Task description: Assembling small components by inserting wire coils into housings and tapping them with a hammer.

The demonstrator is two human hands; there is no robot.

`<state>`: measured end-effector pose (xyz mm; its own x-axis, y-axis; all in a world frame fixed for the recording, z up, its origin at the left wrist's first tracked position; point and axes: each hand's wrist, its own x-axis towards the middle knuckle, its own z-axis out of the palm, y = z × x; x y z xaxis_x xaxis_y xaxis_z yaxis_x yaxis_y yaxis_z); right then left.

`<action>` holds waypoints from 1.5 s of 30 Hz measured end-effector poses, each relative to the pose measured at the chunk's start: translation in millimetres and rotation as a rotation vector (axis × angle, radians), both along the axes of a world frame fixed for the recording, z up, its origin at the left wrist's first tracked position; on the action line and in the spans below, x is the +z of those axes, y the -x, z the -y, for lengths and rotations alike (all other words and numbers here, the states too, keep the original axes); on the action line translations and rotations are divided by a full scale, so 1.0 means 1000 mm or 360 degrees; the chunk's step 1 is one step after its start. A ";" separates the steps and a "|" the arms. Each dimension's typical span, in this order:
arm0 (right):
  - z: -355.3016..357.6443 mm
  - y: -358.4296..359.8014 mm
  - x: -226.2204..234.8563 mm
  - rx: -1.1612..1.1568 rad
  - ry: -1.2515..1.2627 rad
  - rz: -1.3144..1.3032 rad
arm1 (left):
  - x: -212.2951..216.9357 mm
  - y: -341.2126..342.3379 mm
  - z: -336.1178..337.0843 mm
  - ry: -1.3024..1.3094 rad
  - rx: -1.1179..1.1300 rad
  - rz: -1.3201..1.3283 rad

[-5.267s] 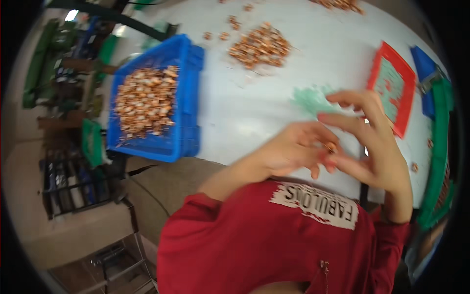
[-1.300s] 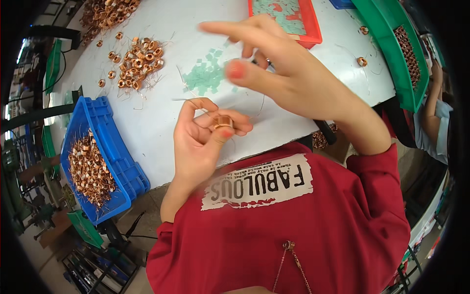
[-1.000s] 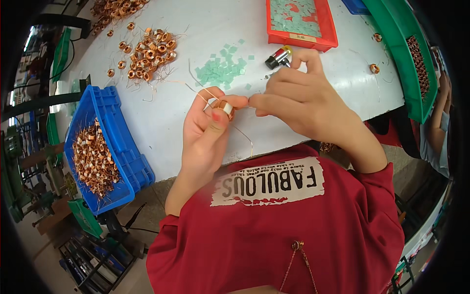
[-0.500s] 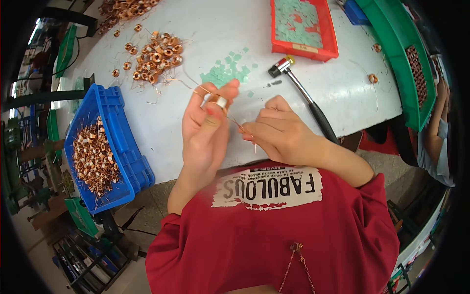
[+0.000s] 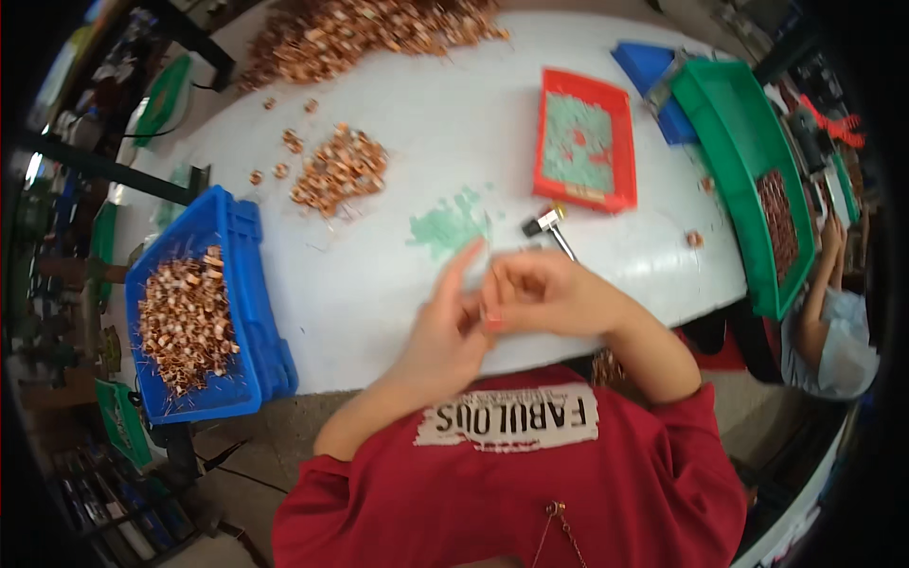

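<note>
My left hand (image 5: 447,331) and my right hand (image 5: 547,292) meet over the near part of the white table (image 5: 350,303), just in front of the red shirt. The left index finger points up and away while its other fingers curl in against the right hand. In the left hand is the small copper coil from the earlier frame, now covered by fingers and blur. Thumb and fingers of my right hand are pinched together; whatever is in them is too blurred to tell. Beyond the hands lie scattered pale green squares (image 5: 445,227) and a hammer (image 5: 544,223).
A blue crate (image 5: 254,312) of coils stands left; a loose coil pile (image 5: 343,170) and a larger heap (image 5: 369,38) lie farther back. A red tray (image 5: 620,156) holds green squares. At right are a blue bin (image 5: 649,71), a green tray (image 5: 739,142) and another person's arm (image 5: 822,275).
My hands were apart, with the coil showing in the left and its wires at the right fingertips; now they have come together. The view has tilted, showing more of the table's far side.
</note>
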<state>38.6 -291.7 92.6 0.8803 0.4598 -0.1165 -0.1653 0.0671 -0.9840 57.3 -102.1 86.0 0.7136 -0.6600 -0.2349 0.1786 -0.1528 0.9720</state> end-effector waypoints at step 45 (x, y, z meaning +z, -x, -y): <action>-0.010 -0.050 -0.071 -0.0693 0.1596 0.1063 | -0.033 -0.017 -0.054 0.0526 0.0251 -0.0831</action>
